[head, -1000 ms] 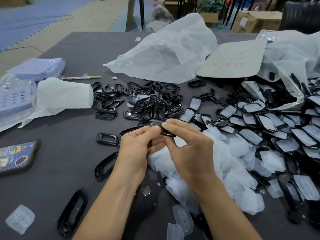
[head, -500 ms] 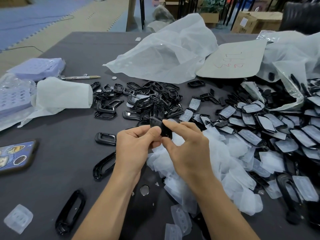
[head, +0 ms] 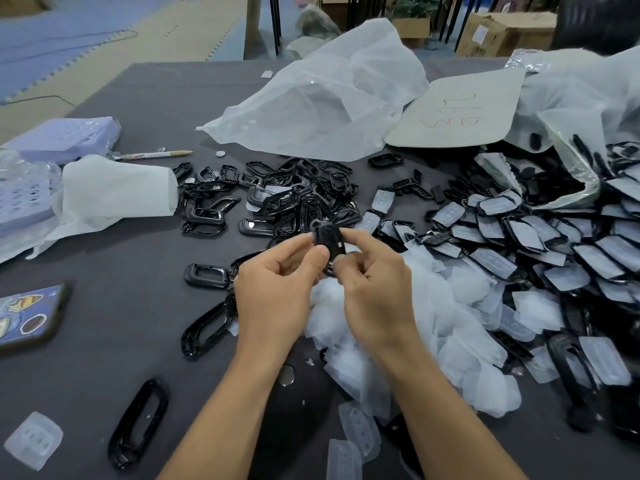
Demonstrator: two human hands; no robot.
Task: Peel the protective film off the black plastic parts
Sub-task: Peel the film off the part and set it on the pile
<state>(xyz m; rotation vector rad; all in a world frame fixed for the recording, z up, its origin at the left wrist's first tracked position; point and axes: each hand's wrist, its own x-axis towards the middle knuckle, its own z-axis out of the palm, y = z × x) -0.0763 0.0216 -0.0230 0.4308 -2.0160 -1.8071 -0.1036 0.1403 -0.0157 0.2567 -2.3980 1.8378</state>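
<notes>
Both hands hold one black plastic part [head: 327,239] above the table's middle. My left hand [head: 277,289] pinches its left side between thumb and fingers. My right hand [head: 374,289] grips its right side, forefinger on the top edge. The part stands tilted, nearly upright; whether film is on it I cannot tell. Behind it lies a heap of bare black frames [head: 287,199]. To the right spreads a pile of parts covered with film [head: 540,244]. Under my right hand lies a heap of peeled white film pieces [head: 450,327].
A phone [head: 27,317] lies at the left edge. A white paper roll [head: 114,194], purple trays [head: 65,136] and a pen [head: 156,154] sit at far left. Large plastic bags [head: 332,98] and a cardboard sheet [head: 460,112] lie at the back. Loose frames [head: 138,420] lie near the front.
The part has turned from lying flat between my fingertips to nearly upright. Both hands have lifted slightly and drawn closer together.
</notes>
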